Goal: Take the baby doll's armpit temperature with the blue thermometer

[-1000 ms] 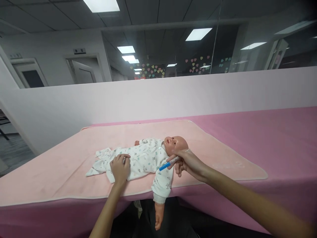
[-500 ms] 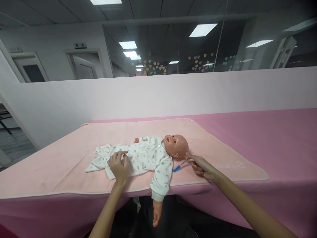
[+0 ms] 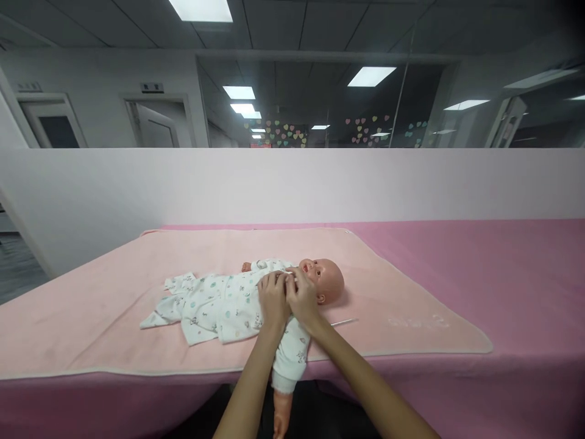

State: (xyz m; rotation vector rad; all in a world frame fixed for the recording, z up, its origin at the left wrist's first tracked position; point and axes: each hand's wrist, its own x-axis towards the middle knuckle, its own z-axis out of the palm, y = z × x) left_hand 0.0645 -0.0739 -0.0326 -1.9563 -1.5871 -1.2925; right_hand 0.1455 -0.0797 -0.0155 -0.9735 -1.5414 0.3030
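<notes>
A baby doll in a white printed sleepsuit lies on its back on a pale pink blanket, head to the right. One of its arms hangs over the table's front edge. My left hand and my right hand rest side by side on the doll's upper chest, fingers pinched at the sleepsuit's collar just below the chin. A thin thermometer lies on the blanket to the right of my right forearm, apart from both hands.
The blanket covers a long table with a darker pink cloth. A white partition wall runs behind it, with glass above showing an office with ceiling lights and heart stickers.
My right hand let go of the thermometer, which now lies on the blanket. Both hands moved onto the doll's collar; my left came over from the doll's legs.
</notes>
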